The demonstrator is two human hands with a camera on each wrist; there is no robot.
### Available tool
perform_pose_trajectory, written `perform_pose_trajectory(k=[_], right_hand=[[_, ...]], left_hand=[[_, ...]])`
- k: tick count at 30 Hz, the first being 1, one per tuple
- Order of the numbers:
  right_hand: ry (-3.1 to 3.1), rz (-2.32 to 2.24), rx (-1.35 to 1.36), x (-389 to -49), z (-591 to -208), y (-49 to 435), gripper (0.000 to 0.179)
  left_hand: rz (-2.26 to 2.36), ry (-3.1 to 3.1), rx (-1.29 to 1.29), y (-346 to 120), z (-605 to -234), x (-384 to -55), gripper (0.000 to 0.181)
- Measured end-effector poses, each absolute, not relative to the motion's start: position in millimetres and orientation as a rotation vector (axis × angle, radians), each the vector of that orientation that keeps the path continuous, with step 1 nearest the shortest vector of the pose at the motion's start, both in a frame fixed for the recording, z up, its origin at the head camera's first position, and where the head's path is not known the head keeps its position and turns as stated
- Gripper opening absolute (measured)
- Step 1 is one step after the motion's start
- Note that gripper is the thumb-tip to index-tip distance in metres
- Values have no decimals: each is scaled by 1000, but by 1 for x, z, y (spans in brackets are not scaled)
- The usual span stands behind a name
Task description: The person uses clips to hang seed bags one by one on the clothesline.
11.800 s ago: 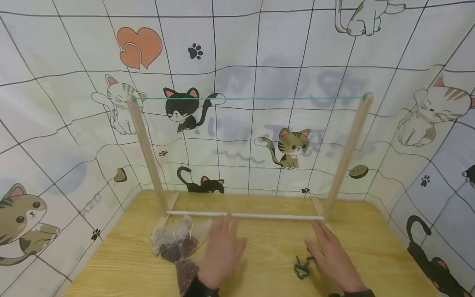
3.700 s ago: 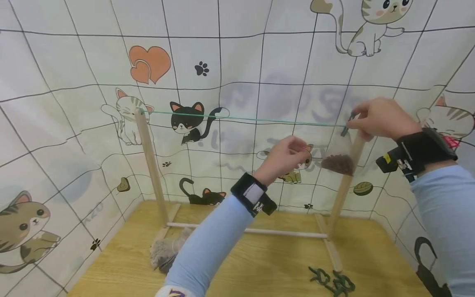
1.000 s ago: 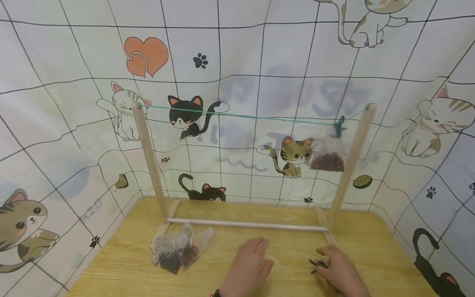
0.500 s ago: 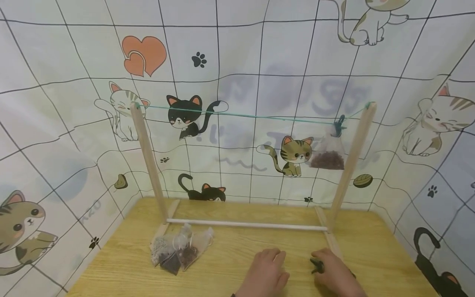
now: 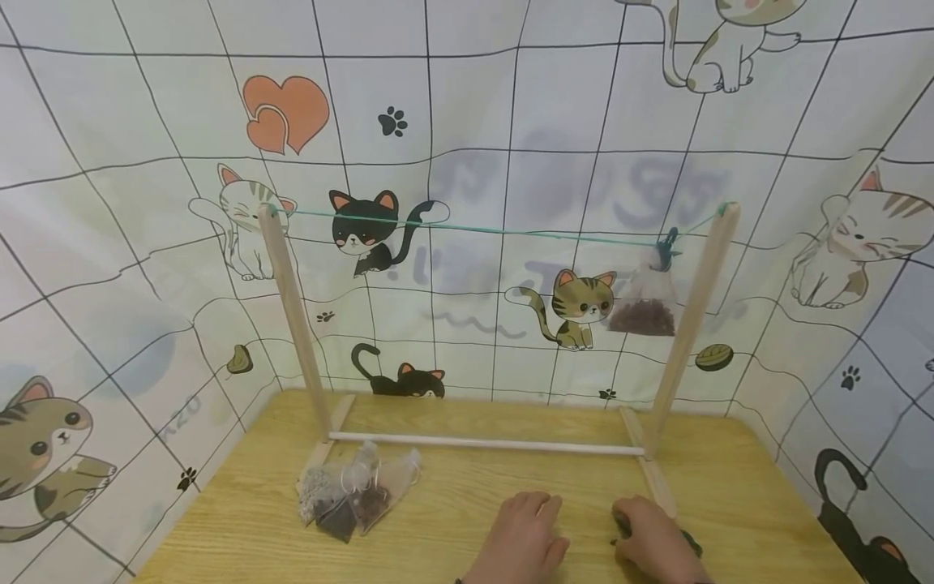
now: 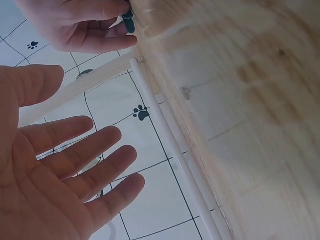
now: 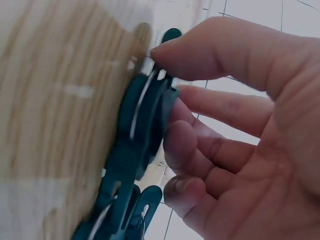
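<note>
Dark green clothespins point(image 7: 142, 115) lie on the wooden table, mostly covered by my right hand point(image 5: 654, 539) in the head view. The right wrist view shows that hand's thumb and forefinger pinching the end of one, with others beside it. To its left, my left hand point(image 5: 520, 537) is held low by the table, fingers spread and the palm point(image 6: 35, 195) holding nothing. From a green cord point(image 5: 467, 229) hangs a sheer bag with reddish-brown contents point(image 5: 642, 316), clipped near the right post by a green clothespin point(image 5: 667, 247).
Wooden posts point(image 5: 292, 316) carry the cord, joined low down by a white rod point(image 5: 481, 442). Several sheer drawstring bags point(image 5: 355, 495) with grey, dark and brown contents lie at the table's left. Behind stands a cat-printed cloth point(image 5: 467, 105).
Since the earliest frame, one brown bag has gone from the table to the cord, which now sags. Lately, both hands have come down to the table, the right settling on the clothespins.
</note>
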State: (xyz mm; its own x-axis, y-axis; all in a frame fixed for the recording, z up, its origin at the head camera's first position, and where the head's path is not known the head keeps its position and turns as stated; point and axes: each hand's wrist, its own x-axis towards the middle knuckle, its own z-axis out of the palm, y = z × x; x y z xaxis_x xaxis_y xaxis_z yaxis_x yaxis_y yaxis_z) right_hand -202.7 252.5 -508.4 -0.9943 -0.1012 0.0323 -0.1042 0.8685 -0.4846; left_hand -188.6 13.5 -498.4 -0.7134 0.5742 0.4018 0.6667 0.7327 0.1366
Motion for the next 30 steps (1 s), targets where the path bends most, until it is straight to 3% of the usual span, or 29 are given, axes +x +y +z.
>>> perform_pose_trajectory(k=[7, 15, 24, 30], right_hand=[[-2967, 927, 128, -204, -499, 254, 19], [-2640, 1260, 128, -195, -481, 238, 35], [-2239, 1706, 511, -186, -473, 210, 40], [-2112, 1875, 766, -188, -477, 199, 39]], left_hand=[[-536, -2609, -895, 3, -494, -191, 43], [-908, -2643, -868, -18, -478, -200, 40], [-1652, -2572, -899, -29, -469, -207, 41], [-1908, -2504, -878, -27, -468, -207, 30]])
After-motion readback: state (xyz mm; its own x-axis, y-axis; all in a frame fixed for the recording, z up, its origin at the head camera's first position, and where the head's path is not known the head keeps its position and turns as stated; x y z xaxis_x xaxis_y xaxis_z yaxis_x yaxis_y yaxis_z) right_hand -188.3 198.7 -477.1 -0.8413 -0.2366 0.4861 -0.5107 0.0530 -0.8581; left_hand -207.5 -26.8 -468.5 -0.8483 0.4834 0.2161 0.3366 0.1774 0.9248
